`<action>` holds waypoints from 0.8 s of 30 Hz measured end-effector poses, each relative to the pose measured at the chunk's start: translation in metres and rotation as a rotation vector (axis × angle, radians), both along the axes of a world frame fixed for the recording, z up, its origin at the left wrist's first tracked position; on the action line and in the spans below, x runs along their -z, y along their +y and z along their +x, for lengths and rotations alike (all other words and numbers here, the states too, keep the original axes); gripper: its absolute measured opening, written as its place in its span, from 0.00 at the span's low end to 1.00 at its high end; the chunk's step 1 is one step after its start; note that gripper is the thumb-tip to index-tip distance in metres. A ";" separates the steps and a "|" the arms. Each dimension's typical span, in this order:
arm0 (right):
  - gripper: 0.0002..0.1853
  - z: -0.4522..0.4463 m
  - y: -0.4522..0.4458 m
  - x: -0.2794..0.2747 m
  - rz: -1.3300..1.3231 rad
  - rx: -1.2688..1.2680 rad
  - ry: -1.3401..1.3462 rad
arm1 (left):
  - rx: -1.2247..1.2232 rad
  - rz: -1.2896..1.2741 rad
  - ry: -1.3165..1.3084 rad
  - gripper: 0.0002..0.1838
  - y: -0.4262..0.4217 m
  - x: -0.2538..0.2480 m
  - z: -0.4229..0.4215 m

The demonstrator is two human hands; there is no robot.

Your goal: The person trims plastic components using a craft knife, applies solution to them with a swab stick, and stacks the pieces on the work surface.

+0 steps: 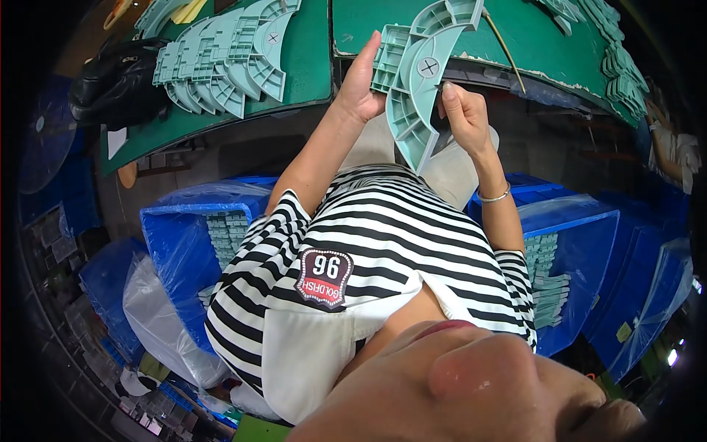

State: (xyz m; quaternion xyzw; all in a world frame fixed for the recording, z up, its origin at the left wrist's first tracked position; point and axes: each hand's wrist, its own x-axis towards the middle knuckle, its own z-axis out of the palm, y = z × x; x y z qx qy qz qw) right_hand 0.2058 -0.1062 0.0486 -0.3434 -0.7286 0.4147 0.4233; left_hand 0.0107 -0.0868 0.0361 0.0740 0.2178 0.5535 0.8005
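A light green curved plastic part (417, 85) with ribbed edges is held up at the edge of the green table. My left hand (362, 82) grips its left side, thumb up along the edge and the other fingers hidden behind the part. A round pale spot (428, 68) with a dark cross sits on its face. My right hand (464, 116) is closed close to the part's right edge, fingers curled. Something small and dark shows at its fingertips, too small to name. Whether that hand touches the part, I cannot tell.
A row of similar green parts (221, 59) lies on the left table, beside a black bag (118, 81). More parts (624, 74) are stacked at the far right. A thin stick (504, 48) lies on the table. Blue bins (173, 243) (582, 228) holding parts stand at both sides.
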 end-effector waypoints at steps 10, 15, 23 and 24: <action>0.19 0.008 -0.002 0.006 -0.565 -0.233 0.400 | -0.038 0.011 0.046 0.22 0.007 -0.002 -0.005; 0.11 -0.015 -0.002 0.003 -0.351 0.066 0.312 | -0.094 0.074 0.110 0.23 0.006 -0.001 -0.001; 0.11 -0.020 0.000 0.025 -0.015 0.393 0.038 | -0.289 0.097 0.281 0.21 -0.003 -0.017 0.000; 0.10 -0.018 0.003 0.029 -0.020 0.412 0.112 | -0.297 0.127 0.289 0.21 -0.002 -0.017 -0.003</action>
